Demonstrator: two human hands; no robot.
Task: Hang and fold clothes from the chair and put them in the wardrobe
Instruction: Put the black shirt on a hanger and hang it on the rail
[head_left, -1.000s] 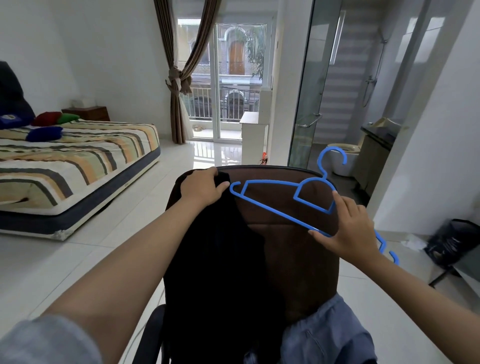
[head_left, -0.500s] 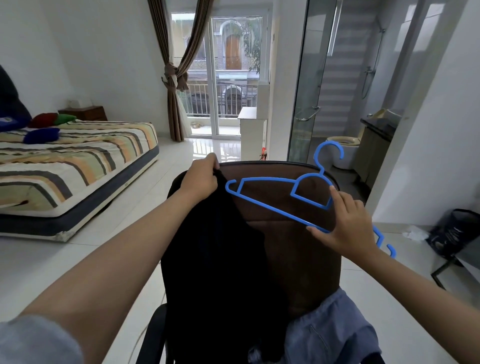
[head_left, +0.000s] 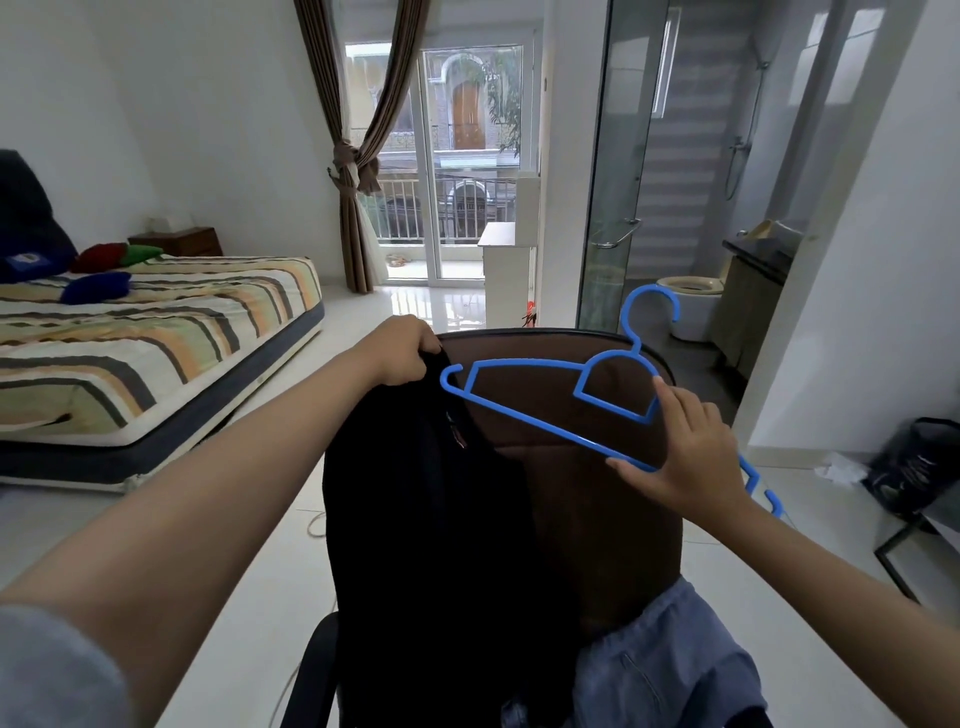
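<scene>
A brown chair (head_left: 597, 499) stands right in front of me, its backrest facing me. A black garment (head_left: 431, 545) hangs down over the left side of the backrest. My left hand (head_left: 400, 356) pinches its top edge at the chair's upper left corner. My right hand (head_left: 685, 447) holds a blue plastic hanger (head_left: 524, 410) by its lower bar, tilted, with its left tip next to the black garment. A blue-grey garment (head_left: 670, 665) lies on the seat at lower right. No wardrobe is in view.
A striped bed (head_left: 156, 332) lies to the left on the white tiled floor. Ahead are a glass balcony door (head_left: 467, 171) and tied brown curtains (head_left: 358, 171). A glass-walled bathroom with a toilet (head_left: 691, 306) is at the right. A black bag (head_left: 914, 467) sits at far right.
My left hand has lifted the black garment's top edge a little higher on the backrest. The hanger stays in my right hand, tip near the garment. My view tilted up slightly.
</scene>
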